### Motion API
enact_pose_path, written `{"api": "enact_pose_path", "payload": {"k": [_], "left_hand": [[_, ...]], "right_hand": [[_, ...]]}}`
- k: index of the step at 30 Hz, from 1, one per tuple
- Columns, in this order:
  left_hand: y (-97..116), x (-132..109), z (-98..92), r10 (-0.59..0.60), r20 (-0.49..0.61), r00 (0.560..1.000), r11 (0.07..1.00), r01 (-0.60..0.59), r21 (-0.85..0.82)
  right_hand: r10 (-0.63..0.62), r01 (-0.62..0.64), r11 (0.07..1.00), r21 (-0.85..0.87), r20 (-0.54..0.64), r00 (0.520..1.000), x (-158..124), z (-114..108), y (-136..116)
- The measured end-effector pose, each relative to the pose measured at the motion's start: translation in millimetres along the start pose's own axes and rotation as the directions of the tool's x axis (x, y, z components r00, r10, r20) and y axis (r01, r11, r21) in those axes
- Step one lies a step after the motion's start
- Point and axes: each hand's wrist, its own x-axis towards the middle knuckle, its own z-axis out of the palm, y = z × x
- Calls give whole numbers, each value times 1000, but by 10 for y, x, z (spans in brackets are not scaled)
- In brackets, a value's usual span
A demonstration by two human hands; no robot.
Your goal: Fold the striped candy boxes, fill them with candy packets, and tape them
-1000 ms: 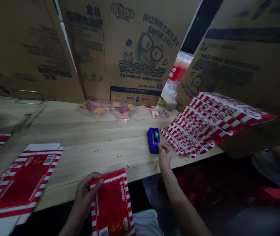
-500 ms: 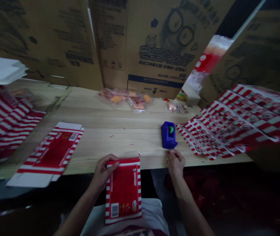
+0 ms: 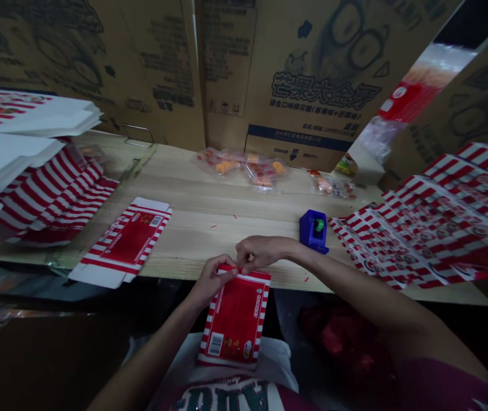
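A red box with red-and-white striped edges (image 3: pixel 239 319) rests against my lap, its top end at the table's front edge. My left hand (image 3: pixel 216 281) is closed on its upper left corner, thumb on the printed face. At the top edge of the box, my right hand (image 3: pixel 255 254) has its fingers pinched together close to my left thumb; whatever they hold is too small to make out. The blue tape dispenser (image 3: pixel 312 231) with a green core stands on the table, to the right of my right hand.
A flat striped carton (image 3: pixel 134 240) lies left on the wooden table (image 3: pixel 184 200). Stacked striped and white cartons (image 3: pixel 59 194) are at the far left, overlapping striped boxes (image 3: pixel 436 222) at the right. Clear candy packets (image 3: pixel 263 171) lie before big cardboard boxes (image 3: pixel 312 74).
My right hand has moved left from the tape dispenser to the top edge of the red box. The view has shifted, so the table things appear farther right.
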Motion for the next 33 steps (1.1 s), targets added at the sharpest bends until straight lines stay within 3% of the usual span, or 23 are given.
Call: {"api": "enact_pose_path", "payload": {"k": [6, 11, 14, 17, 21, 24, 27, 28, 30, 32, 33], "left_hand": [[45, -39, 23, 21, 2, 1000, 1000, -21, 21], [75, -93, 16, 51, 14, 999, 997, -52, 59], [106, -138, 12, 88, 37, 995, 992, -91, 89], [116, -187, 5, 97, 34, 995, 991, -100, 93], [49, -258, -3, 61, 1, 998, 998, -61, 2], [28, -317, 3, -112, -27, 993, 981, 106, -165], [217, -397, -12, -201, -23, 979, 952, 190, -240], [337, -436, -23, -163, -57, 985, 964, 146, -222], [614, -521, -41, 23, -161, 987, 996, -36, -77], [829, -575, -34, 312, -197, 929, 938, -270, 216], [871, -574, -16, 466, -150, 872, 845, -387, 370]], "right_hand": [[87, -86, 994, -65, 9, 996, 22, 22, 11], [195, -209, 950, 231, 81, 977, 30, 18, 91], [185, -272, 821, 502, 216, 959, 36, 135, 217], [80, -270, 606, 748, 280, 957, 34, 361, 327], [125, -188, 329, 926, 154, 980, 12, 609, 345], [198, -113, 323, 940, 49, 979, -51, 593, 317], [264, -36, 396, 917, -76, 961, -214, 439, 295], [294, -7, 421, 907, -129, 947, -292, 378, 281], [350, 44, 455, 889, -225, 909, -464, 267, 233], [381, 86, 449, 889, -278, 882, -617, 187, 161], [384, 97, 424, 900, -276, 881, -675, 165, 122]]}}
